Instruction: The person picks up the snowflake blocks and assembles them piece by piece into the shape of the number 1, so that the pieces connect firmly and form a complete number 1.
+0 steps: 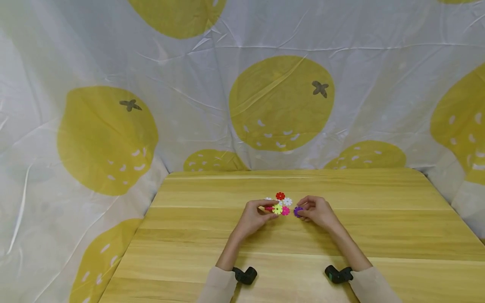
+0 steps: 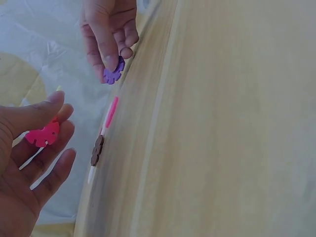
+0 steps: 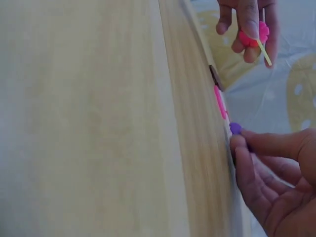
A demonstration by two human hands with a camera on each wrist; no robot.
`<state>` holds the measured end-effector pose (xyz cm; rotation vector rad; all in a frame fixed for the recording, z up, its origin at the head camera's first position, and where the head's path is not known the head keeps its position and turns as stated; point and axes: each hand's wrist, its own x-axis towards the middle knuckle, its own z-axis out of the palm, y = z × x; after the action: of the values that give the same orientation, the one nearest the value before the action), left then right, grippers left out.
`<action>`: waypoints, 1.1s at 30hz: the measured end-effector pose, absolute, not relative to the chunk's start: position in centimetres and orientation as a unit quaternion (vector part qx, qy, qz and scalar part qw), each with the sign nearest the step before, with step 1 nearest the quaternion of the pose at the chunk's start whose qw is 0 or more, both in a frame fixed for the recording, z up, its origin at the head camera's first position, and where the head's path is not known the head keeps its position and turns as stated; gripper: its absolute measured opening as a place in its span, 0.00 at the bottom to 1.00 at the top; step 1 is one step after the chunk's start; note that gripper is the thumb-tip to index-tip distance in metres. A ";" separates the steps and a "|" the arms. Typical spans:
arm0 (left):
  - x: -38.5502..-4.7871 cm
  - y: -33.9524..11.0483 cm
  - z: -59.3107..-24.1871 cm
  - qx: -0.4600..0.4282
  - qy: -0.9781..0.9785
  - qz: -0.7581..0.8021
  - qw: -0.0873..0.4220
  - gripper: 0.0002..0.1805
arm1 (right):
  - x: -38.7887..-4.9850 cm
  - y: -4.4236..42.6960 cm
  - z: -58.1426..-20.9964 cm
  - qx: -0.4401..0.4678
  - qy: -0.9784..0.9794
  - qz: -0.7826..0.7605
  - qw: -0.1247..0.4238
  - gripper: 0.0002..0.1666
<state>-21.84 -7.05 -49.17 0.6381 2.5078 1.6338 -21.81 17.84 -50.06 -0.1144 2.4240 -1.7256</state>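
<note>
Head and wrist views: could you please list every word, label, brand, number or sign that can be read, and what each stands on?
No readable text: the purple disc, yellow disc, table and patterned cloth show none.
The green patch on the right black device is too small to tell if it bears writing.

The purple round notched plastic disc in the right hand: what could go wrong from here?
The purple disc might slip, since the right hand pinches it at one side.

The yellow round notched plastic disc could come loose from the pinkish-red notched disc it seems joined to in the left hand.

The left hand may nudge the nearby red notched plastic disc on the wooden table.
</note>
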 end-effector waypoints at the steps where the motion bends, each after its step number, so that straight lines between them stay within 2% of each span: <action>1: -21.8 -7.1 -49.2 0.209 0.819 0.532 0.040 0.21 | -21.7 17.9 -50.1 -0.044 0.802 -0.589 0.087 0.12; 11: -21.9 -7.0 -49.2 0.219 0.825 0.519 0.047 0.19 | -20.8 17.8 -50.0 -0.104 0.745 -0.650 0.108 0.18; 33: -21.7 -7.2 -49.0 0.212 0.815 0.534 0.067 0.18 | -20.2 16.6 -49.5 -0.130 0.735 -0.663 0.062 0.16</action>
<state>-21.73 -7.19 -48.99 0.6398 2.4575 1.6097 -20.16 16.64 -49.51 -0.3920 2.2221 -2.0035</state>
